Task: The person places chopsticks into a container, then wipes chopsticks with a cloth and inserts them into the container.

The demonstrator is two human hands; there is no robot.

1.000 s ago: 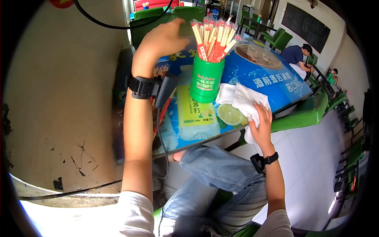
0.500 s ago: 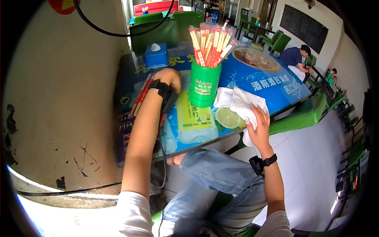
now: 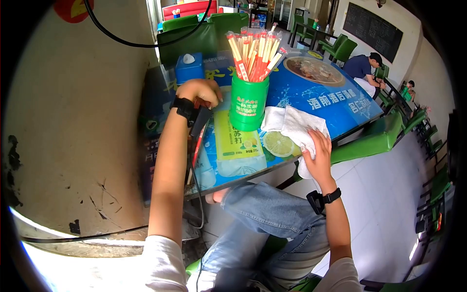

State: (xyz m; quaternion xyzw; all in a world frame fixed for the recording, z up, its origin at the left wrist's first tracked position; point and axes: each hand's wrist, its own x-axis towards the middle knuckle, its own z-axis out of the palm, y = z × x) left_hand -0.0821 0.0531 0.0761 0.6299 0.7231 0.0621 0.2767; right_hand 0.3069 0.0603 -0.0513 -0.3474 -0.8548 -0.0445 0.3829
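Note:
My left hand (image 3: pixel 200 92) is over the left part of the blue table, its fingers curled around red-wrapped chopstick packets (image 3: pixel 198 146), which are partly hidden by the hand and wrist device. To its right stands an upright green holder (image 3: pixel 249 104) filled with wrapped chopsticks (image 3: pixel 255 58). My right hand (image 3: pixel 318 153) lies with fingers extended on a folded white cloth (image 3: pixel 294 124) near the table's front edge. Part of the cloth hangs over that edge.
A blue tissue box (image 3: pixel 188 69) stands behind my left hand. The printed table (image 3: pixel 340 109) borders a wall (image 3: pixel 82 121) on the left. A green chair (image 3: pixel 369 141) is at the right edge. A cable hangs from my left wrist. Another person (image 3: pixel 362 70) sits farther back.
My left hand came down from behind the holder to the packets, then shifted slightly back and left. The packets left of the forearm no longer show there. My right hand stays on the cloth.

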